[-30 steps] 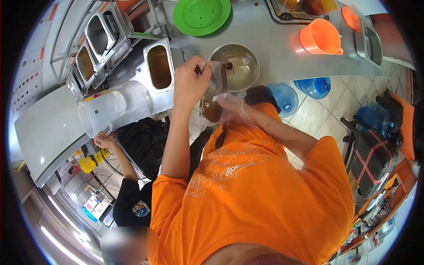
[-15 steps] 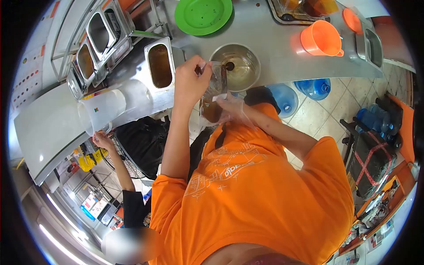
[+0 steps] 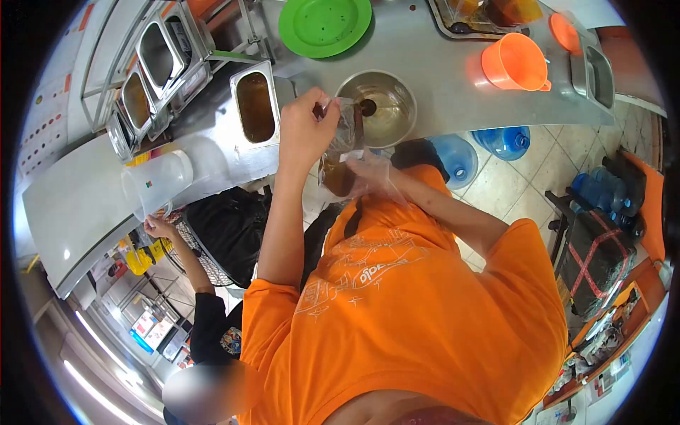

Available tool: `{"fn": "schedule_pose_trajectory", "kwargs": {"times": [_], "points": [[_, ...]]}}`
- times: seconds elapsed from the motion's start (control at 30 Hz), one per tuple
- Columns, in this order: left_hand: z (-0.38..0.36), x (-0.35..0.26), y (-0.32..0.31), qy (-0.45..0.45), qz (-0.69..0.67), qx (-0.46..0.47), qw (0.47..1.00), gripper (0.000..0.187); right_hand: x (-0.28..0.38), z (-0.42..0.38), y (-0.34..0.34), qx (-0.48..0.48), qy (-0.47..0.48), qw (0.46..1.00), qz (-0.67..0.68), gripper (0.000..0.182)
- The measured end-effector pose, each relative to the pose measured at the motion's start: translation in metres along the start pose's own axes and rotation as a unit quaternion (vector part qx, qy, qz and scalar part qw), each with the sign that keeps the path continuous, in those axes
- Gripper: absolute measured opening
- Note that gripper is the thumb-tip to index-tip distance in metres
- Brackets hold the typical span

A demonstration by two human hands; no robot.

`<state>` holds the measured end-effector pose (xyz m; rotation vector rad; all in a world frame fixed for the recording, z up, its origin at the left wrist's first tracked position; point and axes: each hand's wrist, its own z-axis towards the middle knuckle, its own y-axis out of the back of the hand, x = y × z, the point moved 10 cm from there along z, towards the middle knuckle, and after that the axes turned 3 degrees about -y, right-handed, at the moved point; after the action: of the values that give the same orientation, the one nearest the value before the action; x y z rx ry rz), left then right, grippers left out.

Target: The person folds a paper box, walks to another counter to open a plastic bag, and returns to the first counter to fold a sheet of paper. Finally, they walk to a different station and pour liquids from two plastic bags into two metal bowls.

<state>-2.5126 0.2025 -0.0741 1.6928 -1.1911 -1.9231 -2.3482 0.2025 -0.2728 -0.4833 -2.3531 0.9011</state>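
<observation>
Between my hands hangs a clear plastic bag (image 3: 337,179) with brown sauce in its lower part, close in front of my body. Bare, my left hand (image 3: 306,127) pinches the bag's upper edge, fingers closed. Lower down, my right hand (image 3: 370,172) wears a clear plastic glove and grips the bag's side. A narrow dark brown strip (image 3: 359,127) runs along the bag's opening; I cannot tell if it is a utensil or sauce. Just beyond stands a metal bowl (image 3: 400,110) with a round dark spot (image 3: 368,108) inside its near left part.
A steel pan of brown sauce (image 3: 256,106) stands left of the bowl on the steel counter (image 3: 439,106). Farther back lie a green plate (image 3: 324,27) and an orange jug (image 3: 515,62). At left, a co-worker's hand (image 3: 160,227) holds a translucent pitcher (image 3: 159,180). Blue water bottles (image 3: 453,161) stand below.
The co-worker's pitcher and arm have shifted slightly left, and more of the dark sleeve shows. My hands and the bag stay almost in place.
</observation>
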Motion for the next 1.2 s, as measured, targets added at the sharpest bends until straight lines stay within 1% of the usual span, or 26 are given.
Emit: {"fn": "schedule_pose_trajectory", "kwargs": {"times": [0.07,0.13,0.17,0.23,0.27,0.37,0.43,0.47,0.53,0.57,0.63,0.77,0.87,0.93,0.97,1.03,1.07,1.13,1.17,1.2], "points": [[0.0,-0.001,0.0,-0.001,-0.003,-0.001,1.0,0.02,0.007,-0.006,-0.001,-0.01,-0.014,1.0,0.025,0.098],[0.001,-0.001,0.0,0.003,0.001,0.0,1.0,0.021,0.007,-0.01,0.0,0.002,-0.042,0.997,-0.067,0.096],[0.001,0.0,0.0,0.003,0.002,0.0,1.0,0.021,0.006,-0.009,0.0,0.002,-0.042,0.997,-0.067,0.096],[0.001,0.0,-0.001,-0.001,0.0,0.003,1.0,0.02,0.011,-0.007,-0.005,0.035,0.022,0.999,0.006,0.094],[0.001,-0.001,-0.001,0.0,0.0,0.003,1.0,0.02,0.004,-0.002,-0.002,0.035,0.021,0.999,0.006,0.094],[0.001,-0.001,-0.001,0.003,-0.005,0.0,1.0,0.02,0.004,0.0,0.0,0.033,0.024,0.999,-0.023,0.09],[0.001,-0.002,0.0,0.008,0.004,-0.002,1.0,0.02,0.004,-0.006,0.001,0.018,-0.007,1.0,-0.015,0.087],[0.001,-0.002,0.0,0.009,0.004,-0.002,1.0,0.02,0.001,-0.003,0.004,0.018,-0.007,1.0,-0.015,0.087],[0.001,-0.003,-0.001,0.009,-0.008,0.002,1.0,0.02,0.003,0.003,0.008,0.015,0.02,0.996,-0.084,0.083],[0.001,-0.003,-0.001,0.009,-0.008,0.002,1.0,0.02,0.004,0.001,0.007,0.015,0.02,0.996,-0.084,0.083],[0.001,-0.005,0.0,0.003,0.003,0.0,1.0,0.02,0.001,-0.004,0.006,0.0,-0.024,0.998,-0.057,0.082],[0.0,-0.006,0.0,-0.005,0.005,-0.004,1.0,0.02,0.016,-0.016,-0.004,0.016,-0.029,0.997,-0.063,0.081],[-0.001,-0.003,0.0,0.01,-0.007,0.0,1.0,0.02,0.013,-0.016,-0.007,0.012,-0.046,0.998,-0.035,0.083],[-0.001,-0.006,0.001,0.002,-0.014,-0.004,1.0,0.021,0.016,-0.018,-0.002,-0.048,-0.042,0.998,-0.029,0.048],[-0.002,-0.007,0.003,0.002,-0.014,-0.005,1.0,0.021,0.021,-0.022,-0.005,-0.048,-0.043,0.998,-0.03,0.048],[-0.005,-0.012,0.009,0.001,-0.014,-0.005,1.0,0.02,0.029,-0.032,-0.012,-0.03,-0.066,0.997,-0.042,0.059],[-0.007,-0.014,0.012,0.0,-0.015,-0.005,1.0,0.02,0.03,-0.034,-0.013,-0.031,-0.065,0.997,-0.042,0.059],[-0.012,-0.022,0.023,-0.024,-0.016,-0.024,0.999,0.017,0.038,-0.034,-0.016,-0.031,-0.027,0.997,-0.07,0.068],[-0.016,-0.026,0.027,-0.024,-0.016,-0.023,0.999,0.017,0.035,-0.032,-0.014,-0.031,-0.026,0.997,-0.07,0.068],[-0.02,-0.032,0.033,-0.028,-0.014,-0.028,0.999,0.017,0.034,-0.028,-0.011,-0.024,-0.003,0.995,-0.094,0.075]]}}
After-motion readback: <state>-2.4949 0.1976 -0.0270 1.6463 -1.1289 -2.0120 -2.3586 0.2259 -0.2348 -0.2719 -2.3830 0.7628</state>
